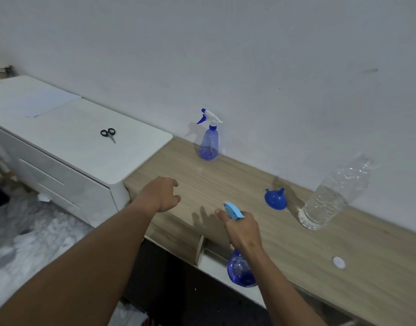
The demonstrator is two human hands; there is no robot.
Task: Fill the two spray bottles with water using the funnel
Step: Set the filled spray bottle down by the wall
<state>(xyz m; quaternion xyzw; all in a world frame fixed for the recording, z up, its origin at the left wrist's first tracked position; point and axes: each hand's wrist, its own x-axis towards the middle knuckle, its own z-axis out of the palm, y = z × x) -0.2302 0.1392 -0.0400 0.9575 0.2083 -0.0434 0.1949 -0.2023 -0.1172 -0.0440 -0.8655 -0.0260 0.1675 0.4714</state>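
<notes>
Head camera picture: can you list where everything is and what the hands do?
left hand: holds nothing, above the wooden counter
right hand: grips the light-blue-topped spray bottle near its top
second spray bottle: upright by the wall
funnel: wide end down, left of the water bottle
white cap: lying on the counter
scissors: on the white cabinet

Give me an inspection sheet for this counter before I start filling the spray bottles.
Surface: wooden counter, set against the wall.
Job's things: far spray bottle stands by the wall, trigger head on; near spray bottle held at the counter's front edge; blue funnel beside the water bottle, which holds water; white cap lies apart.
Clutter: scissors and paper sheet on the white cabinet.
Hands: left hand open over the counter; right hand grips the near spray bottle's neck.
Cables: nothing seen.
Surroundings: white wall.
</notes>
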